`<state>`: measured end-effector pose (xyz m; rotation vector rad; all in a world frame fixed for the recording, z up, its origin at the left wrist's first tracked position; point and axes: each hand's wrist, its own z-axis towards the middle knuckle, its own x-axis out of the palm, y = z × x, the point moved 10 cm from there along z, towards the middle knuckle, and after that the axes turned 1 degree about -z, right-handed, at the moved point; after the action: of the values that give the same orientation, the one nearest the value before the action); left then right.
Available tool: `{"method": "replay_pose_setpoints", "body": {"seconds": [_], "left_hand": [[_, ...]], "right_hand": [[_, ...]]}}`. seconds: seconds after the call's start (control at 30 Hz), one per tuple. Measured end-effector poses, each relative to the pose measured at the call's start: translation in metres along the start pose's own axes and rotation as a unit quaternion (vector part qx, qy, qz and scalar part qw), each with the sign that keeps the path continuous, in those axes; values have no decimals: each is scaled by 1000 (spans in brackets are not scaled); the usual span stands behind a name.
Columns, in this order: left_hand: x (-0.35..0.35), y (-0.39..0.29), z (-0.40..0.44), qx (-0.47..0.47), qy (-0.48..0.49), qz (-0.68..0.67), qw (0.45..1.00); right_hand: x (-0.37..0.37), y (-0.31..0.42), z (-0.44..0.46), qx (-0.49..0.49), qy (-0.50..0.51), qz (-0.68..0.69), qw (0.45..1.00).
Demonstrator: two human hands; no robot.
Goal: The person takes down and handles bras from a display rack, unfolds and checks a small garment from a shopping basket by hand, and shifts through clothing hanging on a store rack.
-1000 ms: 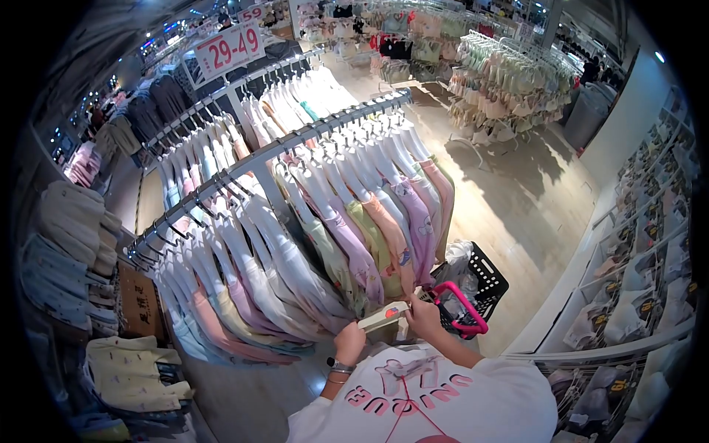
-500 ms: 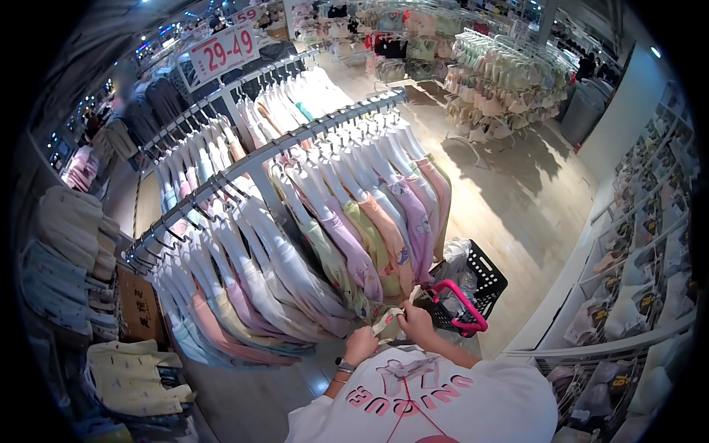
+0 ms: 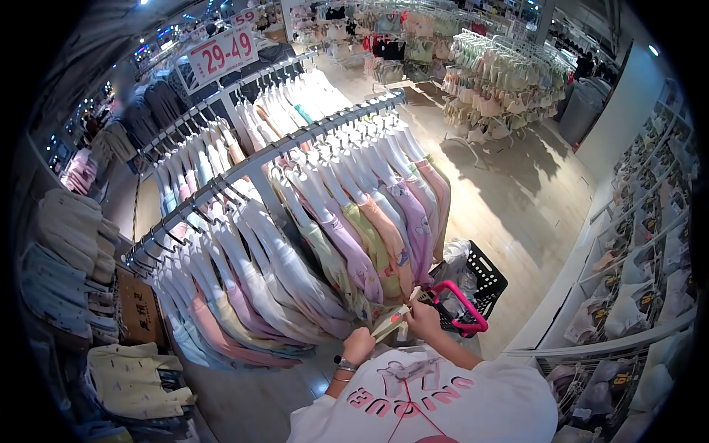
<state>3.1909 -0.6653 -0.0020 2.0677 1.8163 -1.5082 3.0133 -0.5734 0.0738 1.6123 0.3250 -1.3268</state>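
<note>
My left hand (image 3: pixel 359 345), with a dark watch on the wrist, is closed on one end of a pale, printed garment edge (image 3: pixel 389 323). At the other end, my right hand (image 3: pixel 423 322) pinches the same cloth, so it runs taut between both hands. The garment seems to belong to the clothes hanging low on the rack, though where it joins them is hard to see. Just beyond my right hand stands a black shopping basket (image 3: pixel 489 277) with a pink handle (image 3: pixel 473 310), holding clear plastic-wrapped items.
A metal rail (image 3: pixel 258 155) full of pastel clothes on white hangers (image 3: pixel 325 192) fills the middle. Folded garments (image 3: pixel 140 376) lie at lower left. Packaged goods (image 3: pixel 635 303) line the right wall. Pale floor (image 3: pixel 524 199) extends behind the basket; a price sign (image 3: pixel 224 55) stands at the back.
My hands have moved slightly apart, the right one going a little right. The cloth between them, bunched before, is now stretched straighter. The basket and rack have stayed put.
</note>
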Motion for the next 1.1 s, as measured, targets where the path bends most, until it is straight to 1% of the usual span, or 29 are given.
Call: {"method": "replay_pose_setpoints", "body": {"seconds": [0.13, 0.23, 0.33, 0.43, 0.53, 0.57, 0.67, 0.7, 0.8, 0.9, 1.0, 1.1], "left_hand": [[6, -11, -9, 24, 60, 34, 997], [15, -14, -5, 58, 46, 90, 993], [17, -14, -1, 45, -1, 58, 997], [12, -16, 1, 48, -10, 62, 997], [-4, -17, -8, -10, 51, -16, 999], [-2, -10, -4, -8, 55, -27, 998], [1, 11, 3, -58, 45, -97, 993], [-3, 7, 0, -64, 47, -121, 989], [10, 8, 5, -66, 102, -137, 983], [7, -13, 5, 19, 80, 43, 996], [-1, -28, 4, 90, -65, 95, 989], [-9, -33, 6, 73, -112, 31, 991]], "right_hand": [[14, 13, -9, -30, 18, -10, 999], [28, 22, -17, -43, 50, 13, 998], [28, 35, -21, -57, 74, 38, 995], [24, 38, -18, -57, 72, 29, 995], [23, 31, -16, -66, 54, 3, 996], [23, 27, -16, -63, 42, -1, 997], [28, 8, -13, -26, 54, -33, 998], [29, 4, -12, -15, 58, -35, 998], [34, -3, -11, -4, 67, -36, 997], [36, -3, -8, -10, 72, 8, 997], [32, 4, -5, -29, 52, 84, 995], [32, 9, -3, -31, 48, 132, 990]]}}
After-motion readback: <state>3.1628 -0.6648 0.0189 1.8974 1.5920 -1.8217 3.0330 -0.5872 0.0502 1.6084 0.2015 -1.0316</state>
